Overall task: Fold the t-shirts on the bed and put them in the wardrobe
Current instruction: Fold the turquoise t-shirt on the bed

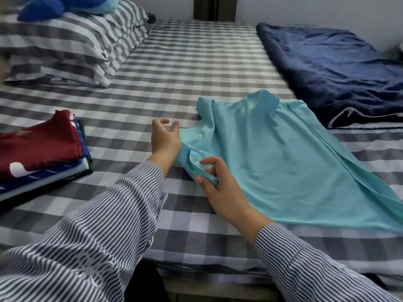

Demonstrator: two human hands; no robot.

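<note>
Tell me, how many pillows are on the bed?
2, stacked at the far left of the bed: the top pillow lies on the bottom pillow, with a blue plush toy on top. More may lie out of view.

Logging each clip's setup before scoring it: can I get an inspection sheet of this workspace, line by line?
Surface: bed with grey-and-white checked sheet.
Job's things: turquoise t-shirt spread flat, right edge folded in; stack of folded shirts, dark red on top, at left.
Clutter: navy blanket far right; striped pillows; blue plush toy on them.
Grippers: left hand at the shirt's sleeve, fingers loosely curled; right hand pinches bunched side fabric.
Cables: dark cord beside the pillows, blurred.
Surroundings: pale wall, dark doorway beyond bed.
</note>
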